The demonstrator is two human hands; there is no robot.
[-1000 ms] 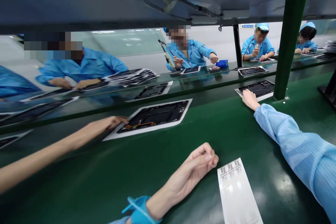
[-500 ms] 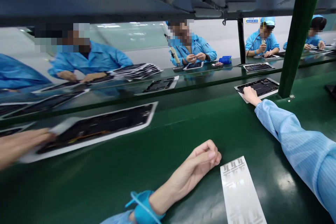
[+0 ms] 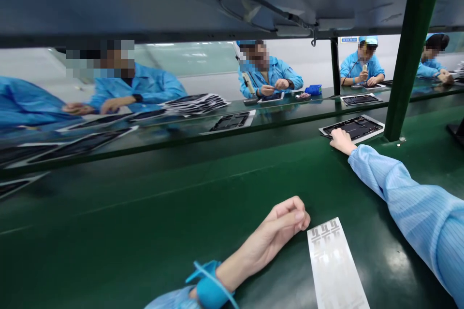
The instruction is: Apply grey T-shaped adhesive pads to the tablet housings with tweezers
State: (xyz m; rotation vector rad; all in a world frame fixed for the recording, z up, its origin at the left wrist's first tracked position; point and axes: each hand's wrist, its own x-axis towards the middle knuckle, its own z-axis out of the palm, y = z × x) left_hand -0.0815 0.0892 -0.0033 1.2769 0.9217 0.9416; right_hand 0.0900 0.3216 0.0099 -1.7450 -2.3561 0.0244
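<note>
**Our right hand (image 3: 342, 141) on an opened tablet housing (image 3: 353, 128); our left hand (image 3: 286, 217) curled on the belt**

We lay the right fingertips (image 3: 332, 134) on the housing's near edge, touching it without gripping; the hand is relaxed and grasps nothing; a pale blue ribbed sleeve (image 3: 402, 188) covers that arm. The housing lies flat on a white backing sheet (image 3: 371, 136) on the green conveyor belt (image 3: 145, 222), just beside a green steel post (image 3: 409, 58); its long axis runs across our view, rising slightly toward the post. Our left hand is clenched loosely around nothing, resting on the belt with a blue wrist strap (image 3: 210, 287) at the wrist; it sits just beside a white label strip (image 3: 335, 265), which points away from us, its grey repeated marks showing no readable words. A blue wall sign (image 3: 349, 39) is too small to read; across the belt, co-workers (image 3: 270, 75) in pale blue smocks sit at a bench with a blue parts box (image 3: 313, 89) and a stack of panels (image 3: 195, 104).
</note>
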